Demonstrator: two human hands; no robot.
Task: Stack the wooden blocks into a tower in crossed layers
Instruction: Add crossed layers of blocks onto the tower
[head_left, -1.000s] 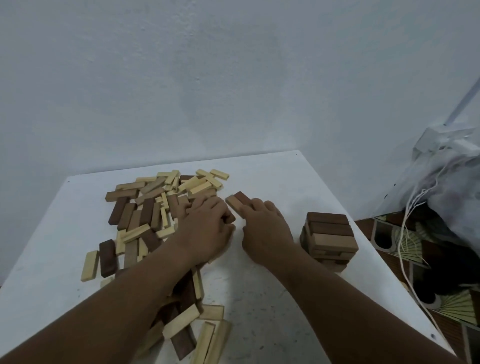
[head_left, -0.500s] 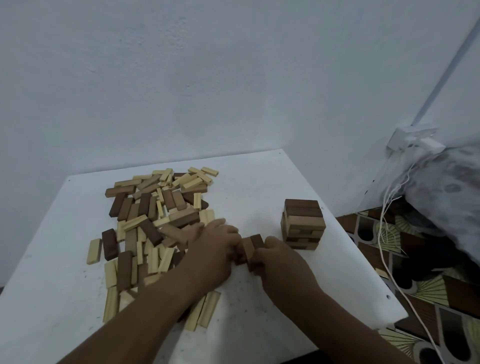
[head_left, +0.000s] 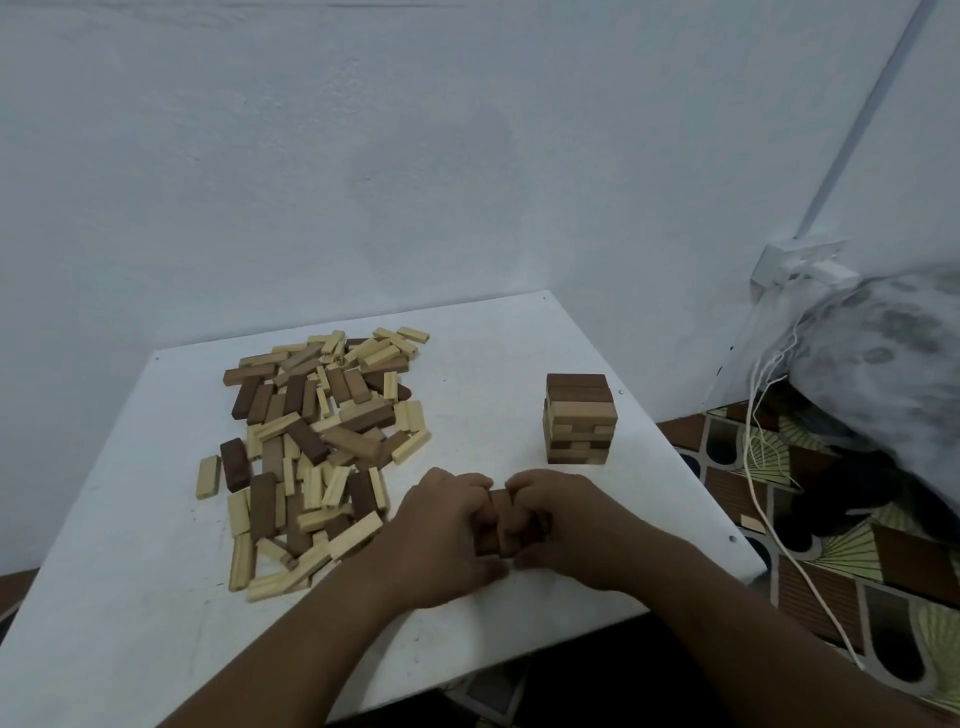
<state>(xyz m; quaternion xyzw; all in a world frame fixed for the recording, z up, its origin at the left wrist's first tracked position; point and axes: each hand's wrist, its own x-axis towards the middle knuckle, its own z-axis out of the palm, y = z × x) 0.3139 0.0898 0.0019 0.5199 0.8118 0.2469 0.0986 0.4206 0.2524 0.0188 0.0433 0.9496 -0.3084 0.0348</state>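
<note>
We are squaring a set of dark blocks between our left hand and right hand, both gripping it, needing next to carry it crosswise onto the tower.

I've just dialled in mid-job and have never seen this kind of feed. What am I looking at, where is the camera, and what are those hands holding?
There is no machine here: a person works with two bare hands, and the single picture comes from a wide-angle camera worn on their head, looking forward and down. That is why both forearms enter from the bottom edge.

The surface is a white table set against a wall. On its left side lies a loose pile of blocks, light and dark wood mixed. On the right stands the started tower, a few crossed layers high, with dark blocks on top.

Near the front edge, the left hand and right hand meet around a small bundle of dark blocks. Each hand's grip is curled round it, apparently squaring the blocks up. How many blocks they hold is hidden.
</note>
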